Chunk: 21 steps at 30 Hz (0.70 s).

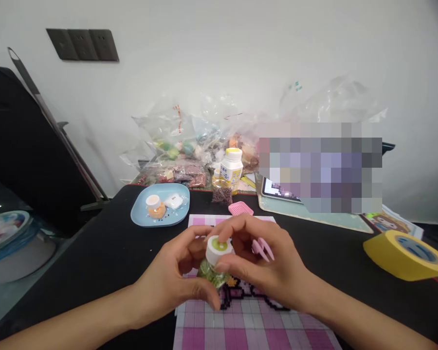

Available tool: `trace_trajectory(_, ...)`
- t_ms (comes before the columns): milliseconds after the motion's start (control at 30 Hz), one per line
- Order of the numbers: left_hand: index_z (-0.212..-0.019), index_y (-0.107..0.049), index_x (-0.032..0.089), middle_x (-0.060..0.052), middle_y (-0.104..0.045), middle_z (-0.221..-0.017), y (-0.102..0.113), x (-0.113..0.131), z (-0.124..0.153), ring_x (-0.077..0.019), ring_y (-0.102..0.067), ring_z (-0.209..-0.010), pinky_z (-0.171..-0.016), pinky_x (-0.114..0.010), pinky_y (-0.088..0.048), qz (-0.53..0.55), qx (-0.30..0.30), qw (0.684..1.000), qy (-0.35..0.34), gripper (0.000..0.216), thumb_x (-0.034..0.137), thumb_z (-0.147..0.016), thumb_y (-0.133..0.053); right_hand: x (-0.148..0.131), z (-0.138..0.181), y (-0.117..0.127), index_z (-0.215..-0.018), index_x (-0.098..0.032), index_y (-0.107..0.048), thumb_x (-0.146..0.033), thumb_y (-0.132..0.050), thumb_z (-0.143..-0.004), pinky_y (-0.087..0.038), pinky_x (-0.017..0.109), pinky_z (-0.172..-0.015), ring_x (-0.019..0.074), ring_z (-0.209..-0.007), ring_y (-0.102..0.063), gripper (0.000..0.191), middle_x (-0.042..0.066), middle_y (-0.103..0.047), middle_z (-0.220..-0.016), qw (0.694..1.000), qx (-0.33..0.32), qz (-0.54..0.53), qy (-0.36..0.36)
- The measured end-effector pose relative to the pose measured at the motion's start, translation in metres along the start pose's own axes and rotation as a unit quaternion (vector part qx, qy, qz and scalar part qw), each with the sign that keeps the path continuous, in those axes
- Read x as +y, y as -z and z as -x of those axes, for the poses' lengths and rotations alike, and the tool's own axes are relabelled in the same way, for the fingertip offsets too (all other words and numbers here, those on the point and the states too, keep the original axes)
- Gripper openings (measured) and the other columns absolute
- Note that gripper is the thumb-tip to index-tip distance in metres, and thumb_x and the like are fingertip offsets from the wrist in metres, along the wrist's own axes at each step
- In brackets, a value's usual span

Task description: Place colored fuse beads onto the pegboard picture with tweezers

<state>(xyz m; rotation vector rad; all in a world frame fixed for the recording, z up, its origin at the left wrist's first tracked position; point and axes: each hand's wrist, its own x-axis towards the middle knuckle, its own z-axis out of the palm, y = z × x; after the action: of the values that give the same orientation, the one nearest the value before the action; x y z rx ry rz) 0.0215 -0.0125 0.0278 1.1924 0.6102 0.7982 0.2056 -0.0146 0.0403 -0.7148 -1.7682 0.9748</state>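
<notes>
A small clear jar (212, 278) of green beads, with a white cap (219, 250) green on top, is tilted between my hands. My left hand (164, 279) curls around the jar's body, thumb in front. The fingers and thumb of my right hand (266, 248) close on the cap. Pink tweezers (264, 249) stick out from the right hand, their other end hidden by the fingers. Below lies a pink-and-white checked sheet (237, 335) with a black dotted outline pattern. Behind the hands sits a small pink ridged tray (241, 209).
A blue tray (136, 214) at left holds a jar of orange beads (155, 209) and a white packet (174, 201). A white bottle (231, 170) and bagged dark beads (222, 195) stand behind. Several plastic bags line the wall. At right are a tablet (279, 190) and yellow tape roll (387, 257).
</notes>
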Motion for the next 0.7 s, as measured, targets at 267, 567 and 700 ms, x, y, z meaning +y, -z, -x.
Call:
trace_trajectory(267,-0.113,-0.055,0.029,0.003,-0.072,-0.092,0.006,-0.02,0.0,-0.0124,-0.067,-0.082,-0.07,-0.02,-0.049,-0.013,0.025,0.999,-0.038,0.06,0.017,-0.062,-0.086,0.008,0.002,-0.007,-0.081,-0.02,-0.061,-0.029,-0.082,-0.067,-0.04,0.022,-0.053,0.0097,-0.061,-0.051,0.027,-0.004,-0.057,-0.066,0.995,0.02,0.082,0.051)
trace_trajectory(567,-0.109,-0.051,0.024,0.004,-0.071,-0.083,0.005,-0.01,-0.004,-0.0117,-0.065,-0.075,-0.065,-0.02,-0.051,-0.069,0.109,0.986,-0.108,0.064,0.006,-0.057,-0.085,0.007,0.003,-0.001,-0.086,-0.018,-0.062,-0.032,-0.07,-0.079,-0.032,0.022,-0.044,0.0059,-0.052,-0.043,0.018,0.005,-0.064,-0.094,0.99,0.07,0.107,0.054)
trace_trajectory(700,-0.105,-0.049,0.024,0.004,-0.071,-0.081,0.004,-0.008,-0.005,-0.0116,-0.065,-0.072,-0.064,-0.021,-0.053,-0.061,0.104,0.987,-0.101,0.062,0.005,-0.057,-0.084,0.002,0.005,-0.002,-0.111,-0.016,-0.057,-0.021,-0.065,-0.083,-0.029,0.021,-0.039,0.0044,-0.043,-0.036,0.03,0.003,-0.068,-0.082,0.991,0.04,0.126,0.026)
